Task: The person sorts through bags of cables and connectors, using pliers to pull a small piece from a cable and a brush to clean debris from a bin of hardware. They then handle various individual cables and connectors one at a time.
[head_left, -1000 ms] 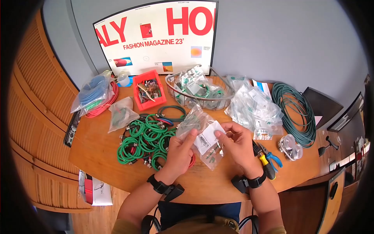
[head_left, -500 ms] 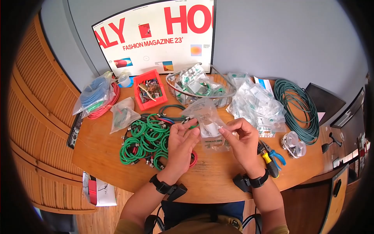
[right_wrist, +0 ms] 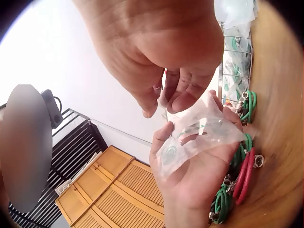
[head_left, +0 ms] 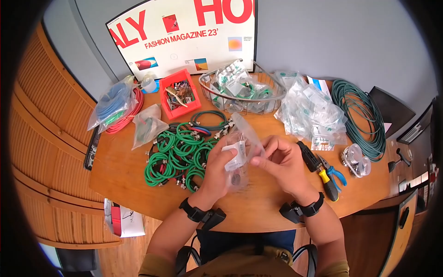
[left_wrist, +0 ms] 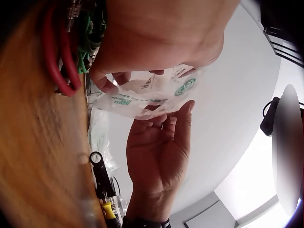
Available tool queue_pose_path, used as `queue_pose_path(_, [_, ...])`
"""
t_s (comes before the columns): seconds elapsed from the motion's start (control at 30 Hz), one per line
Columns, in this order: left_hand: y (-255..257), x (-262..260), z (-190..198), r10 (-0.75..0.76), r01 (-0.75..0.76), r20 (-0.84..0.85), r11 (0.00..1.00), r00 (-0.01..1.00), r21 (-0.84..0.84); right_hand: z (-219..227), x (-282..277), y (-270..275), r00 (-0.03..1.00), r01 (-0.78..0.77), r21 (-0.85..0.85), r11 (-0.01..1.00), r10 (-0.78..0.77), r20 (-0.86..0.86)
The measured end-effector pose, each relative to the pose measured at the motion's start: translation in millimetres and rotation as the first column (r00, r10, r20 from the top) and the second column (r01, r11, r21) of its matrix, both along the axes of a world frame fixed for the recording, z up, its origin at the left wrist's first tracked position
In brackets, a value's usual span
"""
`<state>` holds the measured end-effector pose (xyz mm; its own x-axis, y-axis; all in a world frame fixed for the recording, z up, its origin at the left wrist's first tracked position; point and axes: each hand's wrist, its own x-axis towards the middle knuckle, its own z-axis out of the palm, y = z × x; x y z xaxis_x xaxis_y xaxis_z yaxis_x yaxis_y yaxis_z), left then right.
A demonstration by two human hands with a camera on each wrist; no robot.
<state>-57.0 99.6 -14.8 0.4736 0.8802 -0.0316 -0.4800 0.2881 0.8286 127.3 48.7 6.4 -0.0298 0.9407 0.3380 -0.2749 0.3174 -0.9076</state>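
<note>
Above the front middle of the table, my left hand (head_left: pixel 216 168) holds a clear plastic bag (head_left: pixel 238 181), its thumb across a white label (head_left: pixel 236 160). A small dark round shape shows inside the bag's lower part. My right hand (head_left: pixel 282 166) pinches the bag's upper edge between thumb and fingers, and that edge stands up as a flap. Green print shows on the bag (left_wrist: pixel 137 102) in the left wrist view. In the right wrist view, the bag (right_wrist: pixel 204 128) lies across the left palm.
Coiled green cables (head_left: pixel 173 159) lie left of the hands. Behind stand a red bin (head_left: pixel 191 108) of small parts and a wire basket (head_left: pixel 221 102) of bagged pieces. To the right are more plastic bags (head_left: pixel 311 111), pliers (head_left: pixel 338 175), a dark green cable coil (head_left: pixel 376 120) and small clear tubs (head_left: pixel 356 161).
The bag has turned and come closer to my left hand, whose thumb moved onto the label. My right hand went from the label area to the bag's upper edge.
</note>
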Motion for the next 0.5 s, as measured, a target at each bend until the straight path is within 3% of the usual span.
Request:
queue_pose_path(0.2, [2,-8,3,-0.145,0.148,0.028,0.984,0.989,-0.104,-3,5,-1,0.986,-0.056,-0.099,0.993,0.04,-0.162])
queue_pose_path(0.3, [10,-18,5,-0.157,0.194,0.165,0.952,0.974,-0.236,-4,4,-1,0.975,-0.106,-0.058,0.993,0.093,-0.2])
queue_pose_path(0.5, [2,-21,26,-0.162,0.194,0.138,0.945,0.977,-0.263,-2,1,-2,0.934,-0.159,-0.114,0.981,0.112,-0.34])
